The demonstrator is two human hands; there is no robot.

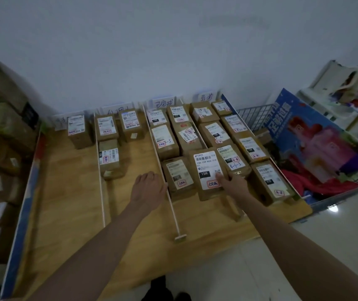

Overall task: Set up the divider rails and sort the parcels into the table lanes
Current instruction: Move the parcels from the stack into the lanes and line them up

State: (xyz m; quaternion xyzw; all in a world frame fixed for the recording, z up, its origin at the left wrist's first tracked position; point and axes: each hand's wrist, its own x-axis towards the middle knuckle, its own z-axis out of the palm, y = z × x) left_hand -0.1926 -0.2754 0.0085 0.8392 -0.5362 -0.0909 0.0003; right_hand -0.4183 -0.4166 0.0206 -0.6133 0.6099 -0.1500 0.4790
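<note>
Two hands are extended over the light wooden table (69, 181): right hand (234, 183) fingers gripped on a brown cardboard parcel with white 15H label (208, 172) in the third lane; left hand (148, 187) laid relaxed beside the white divider rail (165, 177).

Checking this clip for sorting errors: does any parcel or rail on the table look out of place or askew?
Yes. The large parcel under the right hand looks to sit across the line of the divider rail behind it, not inside one lane. The left hand rests against another rail. Other parcels look aligned.
</note>
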